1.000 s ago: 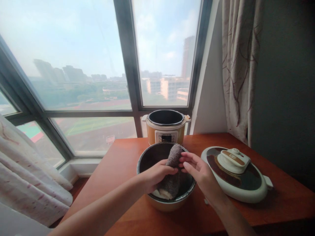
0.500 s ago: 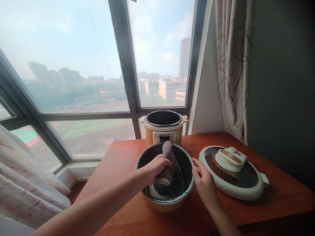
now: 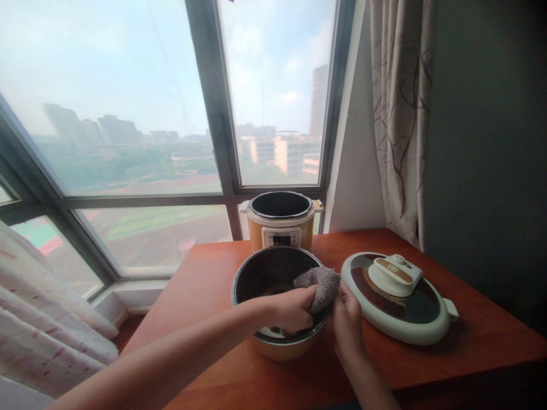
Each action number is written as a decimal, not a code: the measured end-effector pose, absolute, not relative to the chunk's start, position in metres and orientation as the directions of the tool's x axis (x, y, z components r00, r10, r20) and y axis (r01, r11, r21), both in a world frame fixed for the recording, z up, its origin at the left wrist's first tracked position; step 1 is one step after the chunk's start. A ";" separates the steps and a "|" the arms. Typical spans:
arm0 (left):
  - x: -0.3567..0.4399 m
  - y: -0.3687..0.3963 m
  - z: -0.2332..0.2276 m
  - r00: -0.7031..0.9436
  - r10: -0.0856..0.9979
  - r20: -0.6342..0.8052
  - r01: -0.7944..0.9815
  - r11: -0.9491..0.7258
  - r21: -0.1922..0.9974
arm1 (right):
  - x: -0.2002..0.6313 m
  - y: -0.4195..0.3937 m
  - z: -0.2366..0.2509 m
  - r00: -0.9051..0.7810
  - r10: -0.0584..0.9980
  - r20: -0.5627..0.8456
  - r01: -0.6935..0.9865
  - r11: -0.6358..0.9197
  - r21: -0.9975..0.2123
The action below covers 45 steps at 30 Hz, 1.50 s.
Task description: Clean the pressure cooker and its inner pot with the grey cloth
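A dark-lined inner pot (image 3: 260, 279) with a yellowish outside stands on the wooden table in front of me. My left hand (image 3: 294, 310) reaches over it, fingers closed around a grey-brown cloth (image 3: 323, 285). The cloth lies against the pot's right inner wall and rim, and part of it is bunched over the fist. At the right side of the pot, my right hand (image 3: 348, 319) grips the rim; its fingertips are partly hidden by the cloth.
Behind the pot stands the yellow and white electric cooker body (image 3: 280, 222), its top uncovered. A round cooker lid (image 3: 395, 296) lies to the right on the table (image 3: 205, 273). Windows rise beyond the table, with curtains (image 3: 399, 114) at both sides.
My left hand has moved the cloth from the middle of the pot to its right rim, near my right hand. My right hand stays at the pot's right edge.
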<state>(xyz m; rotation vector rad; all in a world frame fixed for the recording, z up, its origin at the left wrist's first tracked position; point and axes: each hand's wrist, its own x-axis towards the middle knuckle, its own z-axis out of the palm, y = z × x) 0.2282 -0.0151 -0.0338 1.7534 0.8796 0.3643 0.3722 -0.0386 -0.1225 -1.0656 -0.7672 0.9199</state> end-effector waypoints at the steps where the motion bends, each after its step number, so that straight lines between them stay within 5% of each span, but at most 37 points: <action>1: 0.216 -0.015 -0.027 0.718 0.657 -0.229 0.456 -0.196 0.868 | 0.372 -0.039 -0.122 0.421 0.903 0.083 -0.249 0.202 -0.947; 5: 0.169 -0.007 -0.008 0.794 0.456 -0.401 0.581 -0.377 0.722 | 0.369 -0.040 -0.120 0.496 0.867 0.055 -0.169 0.158 -0.973; 12: 0.162 -0.002 -0.008 0.790 0.413 -0.453 0.600 -0.369 0.710 | 0.368 -0.041 -0.115 0.512 0.857 0.060 -0.135 0.150 -0.979; 17: 0.195 -0.019 -0.018 0.701 0.578 -0.418 0.593 -0.145 0.792 | 0.366 -0.042 -0.110 0.492 0.871 0.012 -0.243 0.150 -0.958; 21: 0.218 -0.025 -0.034 0.486 0.770 -0.413 0.435 0.197 0.879 | 0.366 -0.044 -0.107 0.473 0.881 0.021 -0.275 0.170 -0.946; 26: 0.233 -0.028 -0.045 0.314 0.841 -0.441 0.226 0.385 0.895 | 0.372 -0.044 -0.110 0.416 0.910 0.005 -0.293 0.139 -0.946; 38: 0.241 -0.007 -0.046 0.175 0.943 -0.284 -0.136 0.309 0.941 | 0.379 -0.042 -0.112 0.401 0.916 0.029 -0.202 0.119 -0.972; 42: 0.251 -0.016 -0.049 0.269 0.925 -0.270 -0.038 0.290 0.956 | 0.379 -0.041 -0.117 0.399 0.917 0.022 -0.250 0.132 -0.959; 45: 0.250 -0.027 -0.044 0.369 0.894 -0.252 0.221 0.179 0.959 | 0.379 -0.041 -0.123 0.410 0.912 0.025 -0.276 0.150 -0.949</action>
